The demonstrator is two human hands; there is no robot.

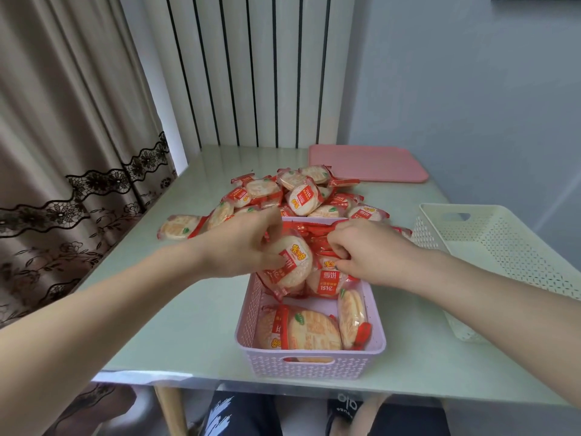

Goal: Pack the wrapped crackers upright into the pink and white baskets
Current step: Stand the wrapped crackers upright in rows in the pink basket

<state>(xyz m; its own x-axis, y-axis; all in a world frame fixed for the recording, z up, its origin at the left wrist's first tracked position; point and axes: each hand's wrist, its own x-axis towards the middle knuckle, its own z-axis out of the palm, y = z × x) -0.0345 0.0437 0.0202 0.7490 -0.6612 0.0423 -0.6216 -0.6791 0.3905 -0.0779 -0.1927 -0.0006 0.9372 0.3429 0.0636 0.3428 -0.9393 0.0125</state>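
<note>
Right now the left hand is holding a wrapped cracker over the middle of the pink basket, its fingers curled round the packet's far edge and the thumb pressing on the near face. The round packet is standing roughly on edge but leaning back toward the far end, its printed face turned toward the camera, so its flat plane is lying across the basket's long axis, which is what the upright row needs. The slot it is probably aiming for is just below and in front of the fingers, against the standing packets that are filling the far half of the basket.

The right hand is nearer that row: its fingers are curled down and pinching the red wrapper ends there, seemingly steadying or parting the packets. Both forearms are reaching in from the near edge of the table, wrists bent downward.

Nearer the camera, two packets are lying flat or slumped on the basket floor. Beyond the basket the loose pile is waiting, and the white basket is sitting to the right, apparently still unfilled.
</note>
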